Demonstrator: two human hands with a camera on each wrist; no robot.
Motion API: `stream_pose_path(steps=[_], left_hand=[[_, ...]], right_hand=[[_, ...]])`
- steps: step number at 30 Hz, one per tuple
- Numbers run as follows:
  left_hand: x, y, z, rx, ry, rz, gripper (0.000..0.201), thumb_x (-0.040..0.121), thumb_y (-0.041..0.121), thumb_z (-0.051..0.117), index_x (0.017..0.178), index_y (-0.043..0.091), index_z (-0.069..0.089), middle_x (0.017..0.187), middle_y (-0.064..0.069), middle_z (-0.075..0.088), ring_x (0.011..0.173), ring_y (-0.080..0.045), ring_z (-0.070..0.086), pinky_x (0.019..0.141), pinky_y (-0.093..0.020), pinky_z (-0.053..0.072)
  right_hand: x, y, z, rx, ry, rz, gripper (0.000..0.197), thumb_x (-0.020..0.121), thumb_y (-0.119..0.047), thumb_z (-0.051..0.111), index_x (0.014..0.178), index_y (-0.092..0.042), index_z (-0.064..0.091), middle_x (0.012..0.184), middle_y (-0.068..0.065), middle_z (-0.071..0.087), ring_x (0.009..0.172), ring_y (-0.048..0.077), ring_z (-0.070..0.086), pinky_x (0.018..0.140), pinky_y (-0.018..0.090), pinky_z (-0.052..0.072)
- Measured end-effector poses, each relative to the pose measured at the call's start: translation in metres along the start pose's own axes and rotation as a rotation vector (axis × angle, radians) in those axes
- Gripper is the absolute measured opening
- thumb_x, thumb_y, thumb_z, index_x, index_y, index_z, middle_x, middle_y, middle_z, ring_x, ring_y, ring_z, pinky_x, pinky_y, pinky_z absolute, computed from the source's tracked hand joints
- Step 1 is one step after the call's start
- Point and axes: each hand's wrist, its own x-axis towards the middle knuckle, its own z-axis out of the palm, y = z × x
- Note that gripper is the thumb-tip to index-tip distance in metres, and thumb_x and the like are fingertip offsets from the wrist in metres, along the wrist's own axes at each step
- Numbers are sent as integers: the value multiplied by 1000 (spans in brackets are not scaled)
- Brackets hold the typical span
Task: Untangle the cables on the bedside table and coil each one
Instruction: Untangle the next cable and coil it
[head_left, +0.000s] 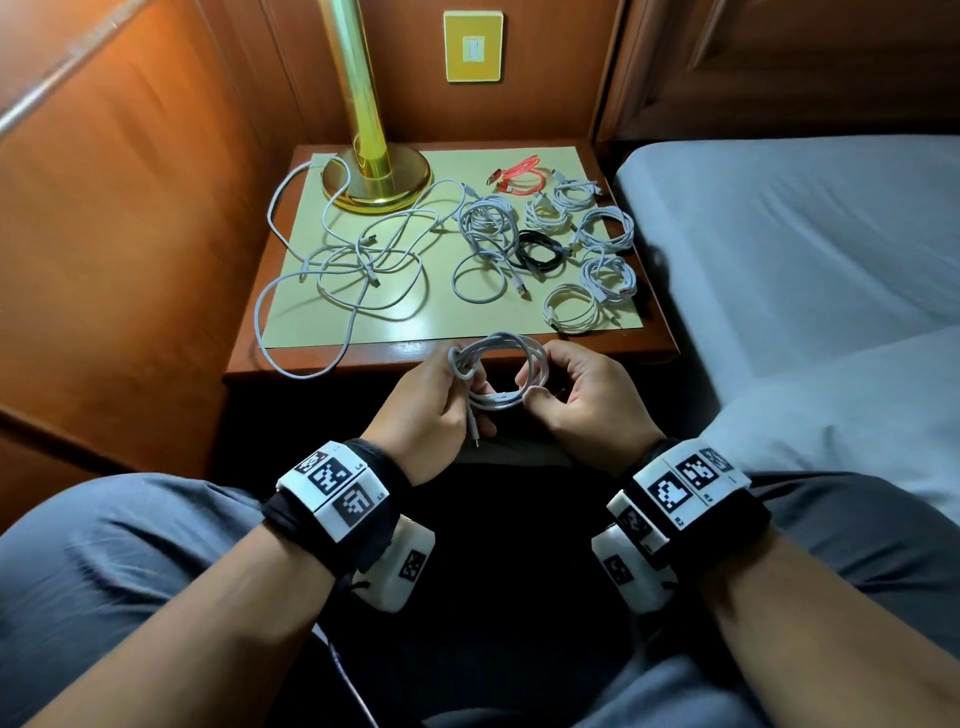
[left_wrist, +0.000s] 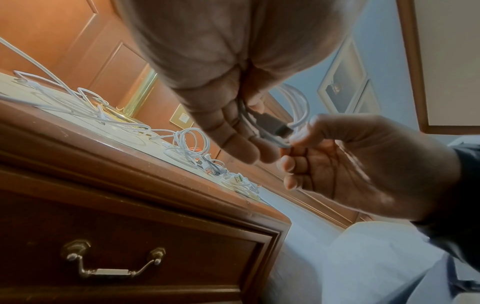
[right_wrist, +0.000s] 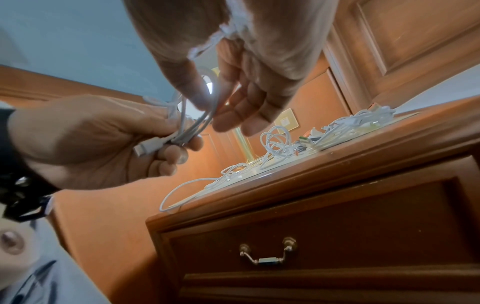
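Hands meet just in front of the bedside table, both holding one coiled white cable in the air above the person's lap. The left hand has its fingers curled round the left side of the coil, with a plug end hanging down below the thumb. The right hand pinches the right side of the same coil between thumb and fingertips.

On the table top lies a pale green mat. Its left half carries a loose tangle of white cables, one loop spilling over the front edge of the table. A brass lamp stands at the back left of the mat. Toward the right side sit finished coils: several white coils, a black coil and a red coil at the back. A half-loose white bundle rests near the middle.

Below the top, the closed drawer shows a metal handle; what it holds cannot be seen. A bed stands just to the right.
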Motion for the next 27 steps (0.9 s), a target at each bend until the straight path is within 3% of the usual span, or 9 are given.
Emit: stream_pose_path(steps=[2, 6, 10, 15, 19, 22, 23, 25, 27], left_hand=[[0, 1, 1, -7, -2, 1, 19, 100, 3, 39, 92, 15, 51, 79, -1, 66, 62, -15, 71, 65, -42, 58], [0, 1, 2, -43, -2, 2, 18, 101, 3, 38, 93, 13, 51, 74, -3, 67, 62, -17, 71, 63, -34, 55], [-1, 1, 2, -55, -3, -10, 19, 103, 4, 38, 93, 14, 51, 74, -6, 69, 61, -17, 71, 62, -32, 54], [1, 2, 4, -106, -30, -64, 19, 104, 5, 38, 93, 15, 50, 75, -7, 72, 63, -20, 71, 63, -32, 54], [-1, 5, 2, 14, -45, -30, 18, 101, 5, 41, 93, 19, 50, 73, 1, 72, 64, -10, 69, 67, -25, 53], [-3, 9, 3, -45, -32, -38, 19, 99, 2, 39, 95, 19, 49, 70, -7, 71, 56, -20, 68, 63, -37, 57], [-3, 9, 4, -55, -19, -35, 17, 100, 5, 39, 96, 19, 48, 67, -9, 69, 53, -23, 67, 59, -42, 57], [-2, 7, 6, -56, 10, -38, 12, 103, 13, 39, 96, 22, 45, 60, -11, 65, 47, -28, 63, 53, -49, 55], [-1, 5, 8, -109, 36, -76, 9, 104, 19, 38, 97, 22, 43, 58, -13, 61, 43, -32, 57, 49, -54, 53]], right_hand=[[0, -1, 2, 35, 27, 18, 6, 85, -20, 68, 81, -17, 66, 76, -1, 67, 71, 25, 62, 69, 35, 51], [0, -3, 3, 244, 22, 49, 8, 87, -2, 67, 81, -6, 64, 74, -7, 62, 66, 2, 55, 66, 13, 43], [0, -5, 6, 344, 15, 53, 12, 90, 1, 63, 82, -7, 64, 77, 2, 63, 68, 6, 57, 67, 17, 47], [2, -5, 12, 637, 72, 162, 16, 90, 4, 62, 85, -10, 62, 80, -2, 66, 67, 1, 58, 61, 15, 46], [1, 2, 15, 543, 111, 172, 19, 91, -1, 63, 82, -18, 63, 83, 6, 64, 73, 12, 57, 65, 24, 48], [2, 4, 15, 350, 187, 108, 14, 89, -7, 66, 80, -18, 64, 82, 7, 66, 74, 13, 60, 74, 27, 52], [3, 4, 15, 371, 198, 125, 14, 88, -4, 66, 80, -16, 65, 79, 5, 66, 72, 10, 60, 72, 25, 52], [4, 0, 13, 588, 151, 238, 17, 89, 4, 63, 83, -11, 66, 73, -2, 67, 60, 5, 55, 58, 16, 45], [6, -3, 11, 775, 54, 345, 15, 90, 7, 62, 88, -7, 66, 77, 1, 70, 57, 7, 49, 49, 16, 36]])
